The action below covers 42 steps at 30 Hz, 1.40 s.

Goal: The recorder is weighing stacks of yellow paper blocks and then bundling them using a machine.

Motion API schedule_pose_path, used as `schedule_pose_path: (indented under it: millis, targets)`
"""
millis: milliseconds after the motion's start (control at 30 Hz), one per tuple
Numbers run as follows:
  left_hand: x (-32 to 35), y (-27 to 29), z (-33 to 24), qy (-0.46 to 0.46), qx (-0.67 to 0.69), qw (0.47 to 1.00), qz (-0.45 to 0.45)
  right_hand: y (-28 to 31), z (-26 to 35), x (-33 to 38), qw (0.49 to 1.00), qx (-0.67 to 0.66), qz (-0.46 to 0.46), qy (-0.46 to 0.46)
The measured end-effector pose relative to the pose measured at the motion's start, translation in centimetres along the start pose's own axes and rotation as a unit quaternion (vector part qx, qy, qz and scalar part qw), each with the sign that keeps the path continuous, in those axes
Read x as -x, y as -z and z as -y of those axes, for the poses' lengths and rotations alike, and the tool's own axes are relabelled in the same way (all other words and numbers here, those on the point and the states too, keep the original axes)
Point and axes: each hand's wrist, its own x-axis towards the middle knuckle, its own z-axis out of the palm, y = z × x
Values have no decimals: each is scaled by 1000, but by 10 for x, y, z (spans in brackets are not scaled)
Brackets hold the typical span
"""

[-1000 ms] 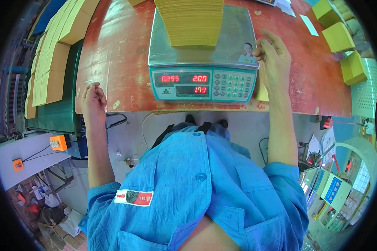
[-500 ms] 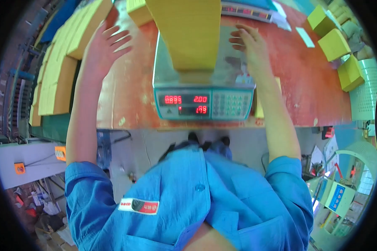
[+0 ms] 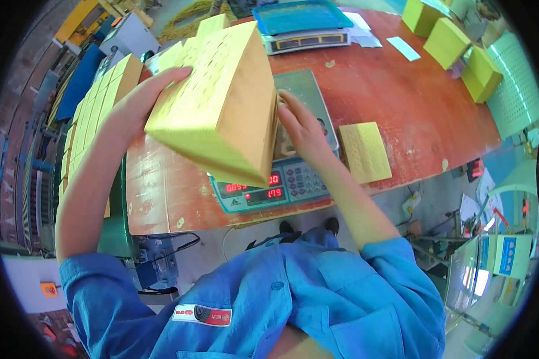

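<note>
Hands grip a thick yellow stack of sheets (image 3: 221,102) between them, lifted and tilted above the scale (image 3: 281,173): left hand (image 3: 147,99) flat on its far side, right hand (image 3: 302,128) pressed to its near side. Two scales sit on the table (image 3: 401,102); the second scale (image 3: 302,27) holds a blue tray. One loose yellow sheet (image 3: 365,152) lies beside the nearer one.

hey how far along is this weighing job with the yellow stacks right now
Done: rows of yellow stacks already line the left side. In hand: the left hand and right hand hold a thick yellow stack between them, raised and tilted above the scale, whose display is lit. Left: a thin yellow pile lies beside the scale, and yellow blocks sit at the table's far right.
</note>
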Motion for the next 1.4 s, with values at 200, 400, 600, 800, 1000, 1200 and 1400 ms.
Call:
schedule_pose_path:
  millis: [200,400,600,800,1000,1200,1400]
  targets:
    - [-13,2,1,19,-13,999,-45,24,-8,120,954,-196,70,-217]
    - [-12,16,23,-42,23,999,17,-4,-40,98,790,-483,129,-356]
    - [-6,-79,32,-85,20,996,18,85,-10,107,883,-363,100,-280]
    - [-58,-220,47,-188,81,979,-15,268,-19,70,943,-275,-3,-186]
    - [-197,-408,81,-102,232,963,92,485,-84,19,964,-119,-43,-235]
    - [-309,-608,41,-22,259,958,124,665,-138,-34,936,-54,-55,-343]
    - [-406,-764,-24,-3,83,987,141,769,-149,-28,862,326,-382,-62]
